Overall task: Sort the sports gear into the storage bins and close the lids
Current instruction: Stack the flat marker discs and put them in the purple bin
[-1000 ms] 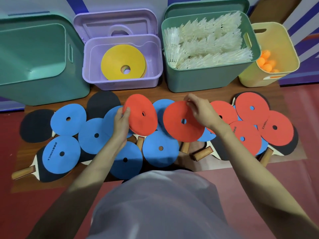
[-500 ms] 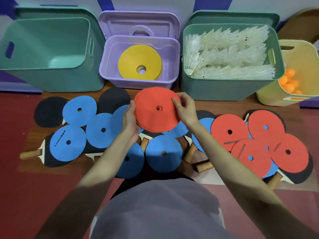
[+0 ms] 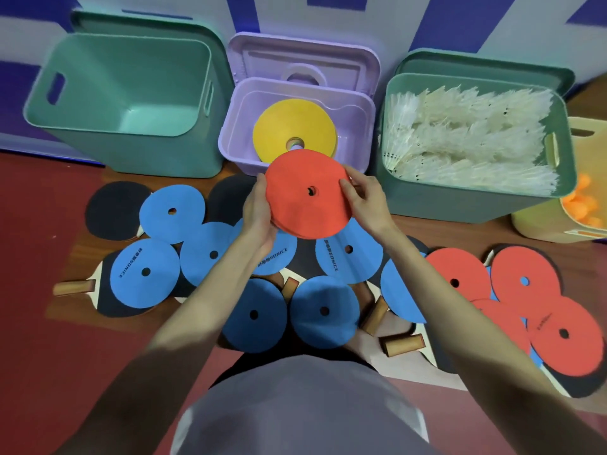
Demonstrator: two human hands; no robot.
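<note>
Both hands hold a small stack of red discs (image 3: 307,193) just in front of the purple bin (image 3: 356,133). My left hand (image 3: 259,211) grips the stack's left edge, and my right hand (image 3: 363,200) grips its right edge. A yellow disc (image 3: 289,126) lies inside the purple bin, whose lid (image 3: 303,62) leans behind it. Several blue discs (image 3: 144,272) and more red discs (image 3: 525,284) lie spread on the floor over black table tennis paddles (image 3: 113,208).
An empty green bin (image 3: 131,93) stands at the left. A green bin (image 3: 473,198) full of white shuttlecocks (image 3: 469,133) stands at the right, beside a yellow bin (image 3: 542,224) with orange balls (image 3: 583,201). Wooden paddle handles (image 3: 402,344) stick out near my body.
The two red discs, first held apart in each hand, were brought together into one stack. Both hands then carried it forward toward the purple bin.
</note>
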